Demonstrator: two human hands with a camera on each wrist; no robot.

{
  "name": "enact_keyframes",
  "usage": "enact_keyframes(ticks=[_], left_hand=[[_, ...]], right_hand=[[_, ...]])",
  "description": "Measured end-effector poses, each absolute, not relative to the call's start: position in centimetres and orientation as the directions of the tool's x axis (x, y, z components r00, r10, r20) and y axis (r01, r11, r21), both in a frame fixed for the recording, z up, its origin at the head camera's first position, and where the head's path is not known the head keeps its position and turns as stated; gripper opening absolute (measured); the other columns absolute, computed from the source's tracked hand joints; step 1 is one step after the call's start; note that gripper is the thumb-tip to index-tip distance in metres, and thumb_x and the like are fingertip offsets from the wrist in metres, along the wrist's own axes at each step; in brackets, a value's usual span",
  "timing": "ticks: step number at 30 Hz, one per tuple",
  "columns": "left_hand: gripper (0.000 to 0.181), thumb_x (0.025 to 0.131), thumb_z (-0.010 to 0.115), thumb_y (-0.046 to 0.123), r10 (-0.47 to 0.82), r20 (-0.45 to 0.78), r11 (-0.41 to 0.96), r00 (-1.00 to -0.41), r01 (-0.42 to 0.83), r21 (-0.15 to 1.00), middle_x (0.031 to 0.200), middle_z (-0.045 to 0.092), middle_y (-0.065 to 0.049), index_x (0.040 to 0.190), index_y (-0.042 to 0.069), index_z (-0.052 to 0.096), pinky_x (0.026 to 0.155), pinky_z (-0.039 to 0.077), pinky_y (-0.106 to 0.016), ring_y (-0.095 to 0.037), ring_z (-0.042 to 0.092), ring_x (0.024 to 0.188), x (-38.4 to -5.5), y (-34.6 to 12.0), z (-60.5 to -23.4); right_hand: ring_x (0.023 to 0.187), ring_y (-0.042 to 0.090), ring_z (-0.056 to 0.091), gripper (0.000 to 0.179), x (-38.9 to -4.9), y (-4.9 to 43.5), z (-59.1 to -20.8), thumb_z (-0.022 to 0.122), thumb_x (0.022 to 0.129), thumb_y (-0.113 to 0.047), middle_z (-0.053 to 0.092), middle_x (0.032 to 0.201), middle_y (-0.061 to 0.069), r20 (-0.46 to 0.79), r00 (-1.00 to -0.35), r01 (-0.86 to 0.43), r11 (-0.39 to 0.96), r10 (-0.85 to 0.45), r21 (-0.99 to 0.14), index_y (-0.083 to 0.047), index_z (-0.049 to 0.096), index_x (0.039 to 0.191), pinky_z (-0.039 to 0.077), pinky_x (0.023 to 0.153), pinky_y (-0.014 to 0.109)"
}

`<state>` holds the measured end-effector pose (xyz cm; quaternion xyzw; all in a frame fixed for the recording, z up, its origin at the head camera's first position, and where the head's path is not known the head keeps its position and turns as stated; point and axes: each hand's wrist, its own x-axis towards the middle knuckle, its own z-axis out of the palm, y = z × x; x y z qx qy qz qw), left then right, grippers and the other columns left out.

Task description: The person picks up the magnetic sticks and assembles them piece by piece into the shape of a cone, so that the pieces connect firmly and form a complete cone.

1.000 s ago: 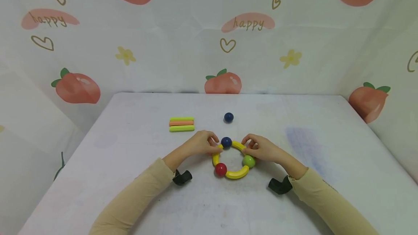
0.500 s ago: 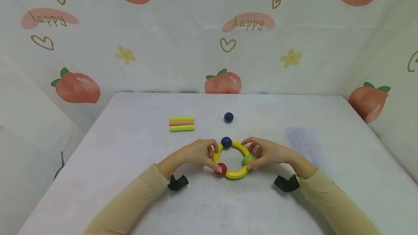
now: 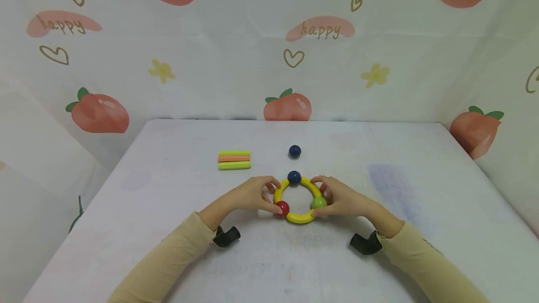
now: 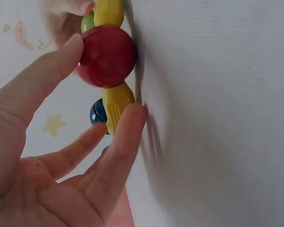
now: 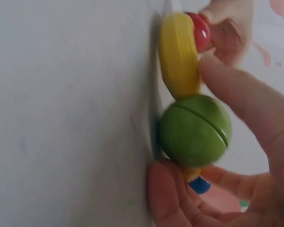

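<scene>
Left hand (image 3: 252, 194): ring (image 3: 301, 218) is being held at its red ball (image 3: 282, 208) and adjoining yellow arc (image 4: 117, 98) by curved fingers (image 4: 124, 142) | right hand (image 3: 343, 198): ring is being gripped across its green ball (image 3: 318, 202) | position: ring is being held between both hands; whether the desk (image 3: 269, 265) is being touched cannot be told | beyond: loose blue ball (image 3: 294, 151)

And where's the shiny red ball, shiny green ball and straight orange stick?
Shiny red ball (image 4: 108, 56), left wrist view: middle of its side.
Shiny green ball (image 5: 193, 133), right wrist view: middle, beside its groove.
Straight orange stick (image 3: 234, 158), head view: middle of its top.
</scene>
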<state>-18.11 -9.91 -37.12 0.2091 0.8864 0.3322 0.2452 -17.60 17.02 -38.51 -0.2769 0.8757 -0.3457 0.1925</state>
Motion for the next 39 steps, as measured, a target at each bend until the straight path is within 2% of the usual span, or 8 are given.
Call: enact_keyframes(ticks=[7,22,33,39], left_hand=[[0.065,0.075,0.078,0.026,0.512,-0.305,0.681,-0.803,0.162,0.714,0.114,0.059,-0.009,0.130,0.007,0.050,0.068,0.049,-0.020,-0.007,0.062,0.075,-18.4,-10.1,-37.5],[0.064,0.077,0.076,0.024,0.539,-0.299,0.655,-0.788,0.169,0.736,0.118,0.059,-0.012,0.132,0.004,0.050,0.064,0.048,-0.019,-0.008,0.062,0.074,-18.6,-10.6,-37.3],[0.063,0.078,0.076,0.026,0.526,-0.319,0.657,-0.788,0.139,0.741,0.119,0.059,-0.010,0.132,0.006,0.051,0.067,0.049,-0.020,-0.008,0.062,0.077,-18.8,-10.7,-37.5],[0.062,0.077,0.076,0.028,0.525,-0.285,0.652,-0.802,0.164,0.740,0.117,0.062,-0.008,0.130,0.007,0.053,0.070,0.050,-0.021,-0.008,0.064,0.080,-19.1,-11.1,-37.5]], right_hand=[[0.074,0.014,0.048,0.076,-17.5,16.6,-38.7,0.077,0.076,-0.032,0.051,0.108,0.019,-0.151,-0.809,-0.334,0.656,-0.568,-0.677,0.000,0.037,0.132,0.043,0.066,0.021],[0.082,0.014,0.056,0.074,-17.9,17.1,-38.6,0.076,0.077,-0.030,0.053,0.108,0.018,-0.164,-0.790,-0.318,0.623,-0.591,-0.715,-0.002,0.039,0.134,0.048,0.071,0.023],[0.081,0.016,0.058,0.071,-18.2,17.4,-38.6,0.075,0.079,-0.027,0.052,0.110,0.020,-0.179,-0.775,-0.276,0.580,-0.606,-0.767,-0.001,0.039,0.134,0.051,0.068,0.021],[0.079,0.016,0.056,0.070,-18.2,17.4,-38.7,0.075,0.079,-0.026,0.052,0.110,0.020,-0.173,-0.775,-0.275,0.571,-0.608,-0.774,-0.001,0.039,0.133,0.051,0.066,0.021]])
